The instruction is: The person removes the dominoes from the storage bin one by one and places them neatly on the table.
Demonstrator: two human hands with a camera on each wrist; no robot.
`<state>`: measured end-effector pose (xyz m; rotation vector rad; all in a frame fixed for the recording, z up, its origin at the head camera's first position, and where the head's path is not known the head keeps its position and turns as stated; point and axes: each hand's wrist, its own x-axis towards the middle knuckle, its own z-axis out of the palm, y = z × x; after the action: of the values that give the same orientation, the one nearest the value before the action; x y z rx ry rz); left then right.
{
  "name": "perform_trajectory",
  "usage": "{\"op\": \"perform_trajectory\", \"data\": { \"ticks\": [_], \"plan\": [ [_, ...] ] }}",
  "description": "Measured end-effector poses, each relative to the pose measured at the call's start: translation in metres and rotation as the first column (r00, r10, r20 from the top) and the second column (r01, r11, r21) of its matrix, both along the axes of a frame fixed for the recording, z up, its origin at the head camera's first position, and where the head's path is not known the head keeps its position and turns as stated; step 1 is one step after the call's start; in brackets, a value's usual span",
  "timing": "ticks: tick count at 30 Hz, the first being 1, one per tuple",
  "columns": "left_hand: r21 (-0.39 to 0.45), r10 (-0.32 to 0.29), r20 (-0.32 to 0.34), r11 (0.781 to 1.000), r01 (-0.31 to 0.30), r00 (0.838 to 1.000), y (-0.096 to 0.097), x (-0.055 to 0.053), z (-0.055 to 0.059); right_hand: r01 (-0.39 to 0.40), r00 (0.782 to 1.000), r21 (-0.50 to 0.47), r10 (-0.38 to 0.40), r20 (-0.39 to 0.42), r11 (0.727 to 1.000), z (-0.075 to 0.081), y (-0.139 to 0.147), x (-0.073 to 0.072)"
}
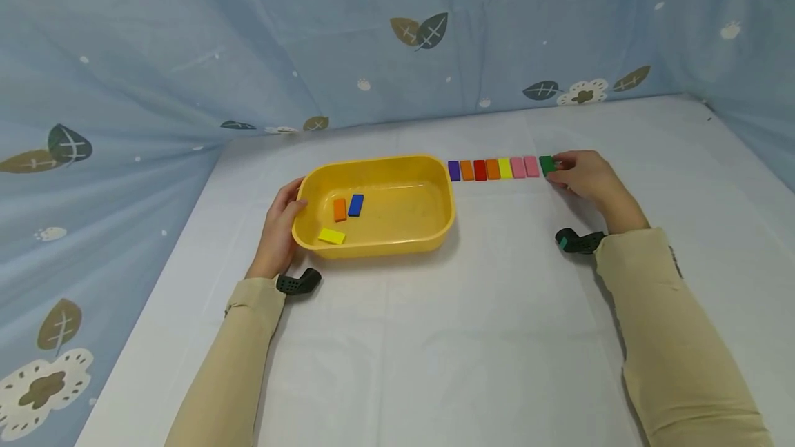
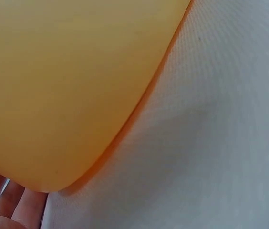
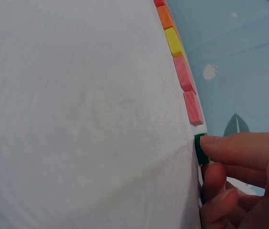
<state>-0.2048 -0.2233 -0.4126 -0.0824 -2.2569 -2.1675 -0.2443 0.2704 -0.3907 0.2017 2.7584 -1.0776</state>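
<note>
My right hand pinches a small green block between thumb and fingers at the right end of a row of blocks. A narrow gap parts it from the nearest pink block. At the left, my left hand grips the end of a yellow plastic basin, its thumb at the rim and its fingers along the outer wall. Inside the basin lie an orange block, a blue block and a yellow block, spread over its left part.
The row starts beside the basin's right end with a purple block, then orange, red, orange, yellow and two pink ones. A white cloth covers the table. Behind it hangs a blue patterned curtain. Both wrists carry small black devices.
</note>
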Motion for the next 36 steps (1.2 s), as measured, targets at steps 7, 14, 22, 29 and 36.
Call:
{"op": "perform_trajectory", "data": {
  "ticks": [7, 14, 22, 29, 36],
  "plan": [
    [-0.005, 0.002, 0.006, 1.0, -0.002, 1.0, 0.0, 0.001, -0.001, -0.016, 1.0, 0.019, 0.016, -0.013, 1.0, 0.001, -0.003, 0.002],
    [-0.002, 0.008, 0.015, 1.0, -0.008, 1.0, 0.001, 0.001, 0.002, -0.021, 1.0, 0.034, 0.021, -0.016, 0.999, 0.003, -0.003, 0.003],
    [0.0, 0.016, 0.005, 1.0, -0.016, 1.0, 0.001, 0.0, 0.0, -0.011, 1.0, 0.046, 0.011, -0.01, 0.999, 0.002, -0.005, 0.002],
    [0.003, 0.019, -0.005, 1.0, -0.019, 1.0, 0.0, 0.001, -0.002, -0.012, 1.0, 0.009, 0.013, -0.019, 1.0, 0.005, -0.006, 0.005],
    [0.007, 0.012, -0.011, 1.0, -0.012, 1.0, 0.001, 0.001, -0.002, 0.021, 0.989, -0.045, -0.028, -0.146, 0.999, 0.01, -0.012, 0.008]
  ]
}}
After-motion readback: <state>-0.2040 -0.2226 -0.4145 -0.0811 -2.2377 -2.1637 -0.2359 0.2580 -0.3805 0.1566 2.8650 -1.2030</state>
